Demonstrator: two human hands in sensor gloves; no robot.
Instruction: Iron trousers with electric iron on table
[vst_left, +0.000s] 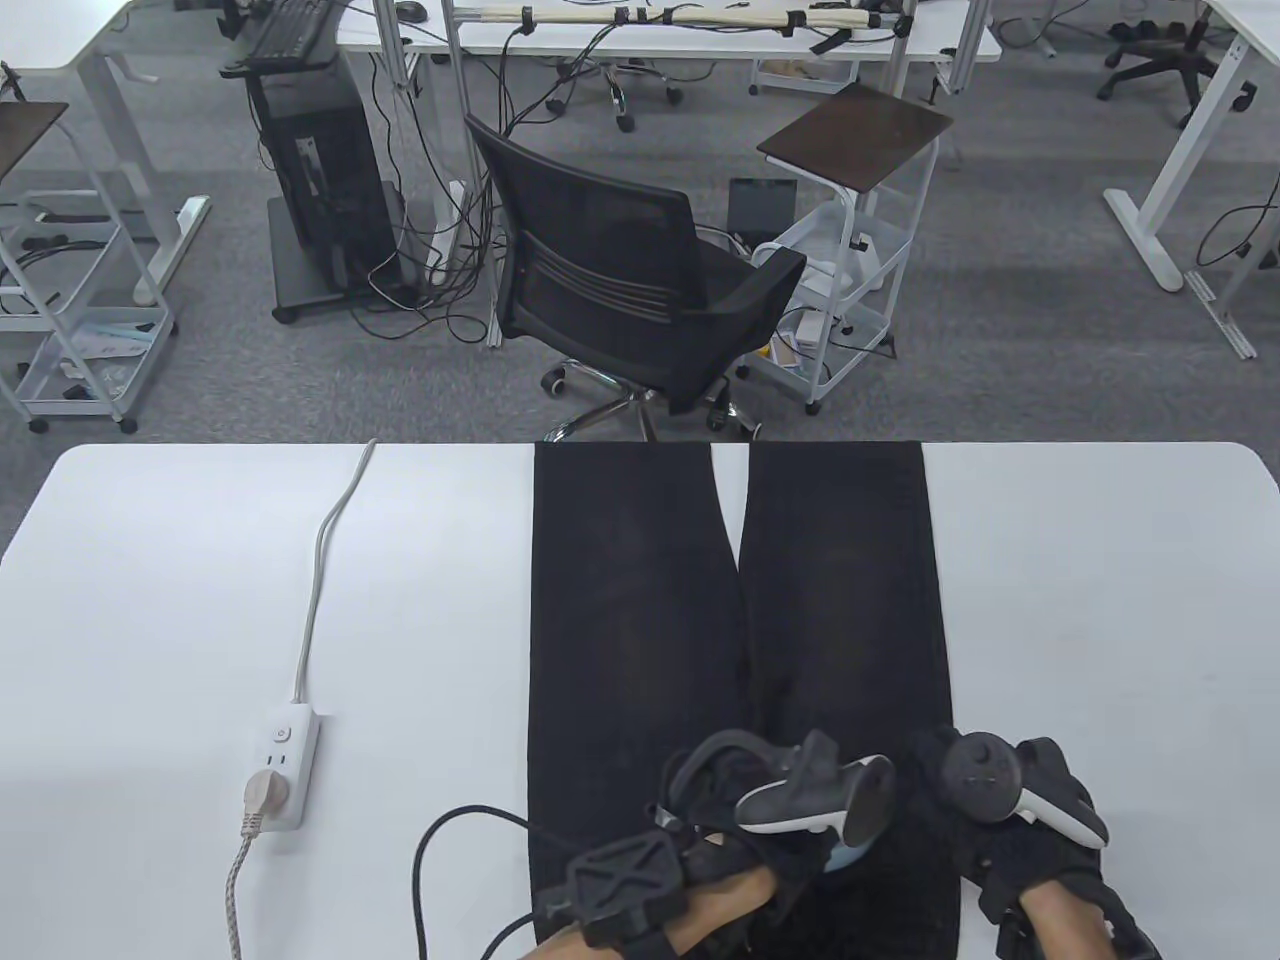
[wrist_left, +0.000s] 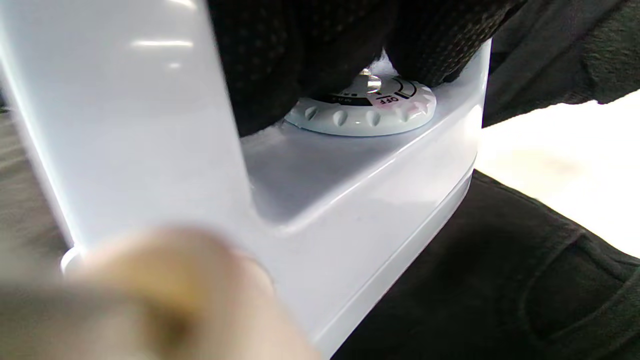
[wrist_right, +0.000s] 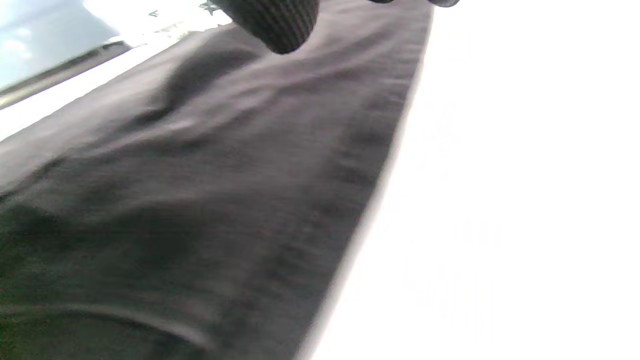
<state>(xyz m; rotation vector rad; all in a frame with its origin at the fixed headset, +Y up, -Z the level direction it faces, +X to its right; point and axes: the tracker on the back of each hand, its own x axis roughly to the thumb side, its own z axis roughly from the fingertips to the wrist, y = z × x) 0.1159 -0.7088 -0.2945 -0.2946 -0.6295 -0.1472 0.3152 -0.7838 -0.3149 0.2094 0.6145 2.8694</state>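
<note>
Black trousers (vst_left: 640, 640) lie flat down the middle of the white worktop (vst_left: 1100, 620), waist at the near edge, legs running to the far edge, so the long axis points straight away from the person. Left hand (vst_left: 740, 800) sits over the waist area at the near edge, its grip curled around the handle of the white iron (wrist_left: 350, 200); in the left wrist view gloved fingers (wrist_left: 300, 50) hang over the temperature dial (wrist_left: 365, 107), which shows an OFF mark. The iron rests on the fabric. Right hand (vst_left: 1010, 810) rests on the right-side waist just beside it; grip looks spread flat, holding nothing. Power strip (vst_left: 282, 765) near the left edge, plug in. Likely next stroke: away, along the legs.
</note>
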